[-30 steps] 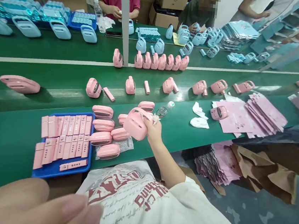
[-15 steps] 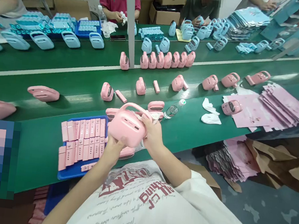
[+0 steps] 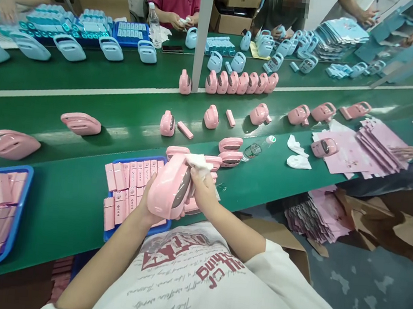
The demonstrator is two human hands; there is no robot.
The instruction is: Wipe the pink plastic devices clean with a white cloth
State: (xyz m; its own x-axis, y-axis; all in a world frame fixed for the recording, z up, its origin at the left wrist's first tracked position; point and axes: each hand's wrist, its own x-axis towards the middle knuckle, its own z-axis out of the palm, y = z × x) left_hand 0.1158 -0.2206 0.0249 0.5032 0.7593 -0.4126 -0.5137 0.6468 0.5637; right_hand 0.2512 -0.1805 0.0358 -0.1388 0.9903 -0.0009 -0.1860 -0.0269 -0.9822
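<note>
A glossy pink device (image 3: 166, 189) with a dark oval panel on its side is tilted in my left hand (image 3: 147, 201), whose fingers wrap round its left side and underside. My right hand (image 3: 204, 189) pinches a white cloth (image 3: 200, 162) against the device's upper right. Behind and partly under my hands, several more pink devices (image 3: 230, 158) lie on the green table. Just left of my left hand, a blue tray (image 3: 108, 234) holds rows of small pink bars (image 3: 120, 204).
A clear bottle (image 3: 254, 150) lies right of the devices, with white cloths (image 3: 299, 162) beyond it. Pink devices stand along the green belt (image 3: 130, 112). Another blue tray (image 3: 24, 204) is at far left. Flat pink bags (image 3: 350, 152) lie right. People sit across; a hand reaches the bags.
The pink device has been turned, so its dark side panel now shows. The white cloth is more visible at its top. The view has shifted left, showing the far-left tray.
</note>
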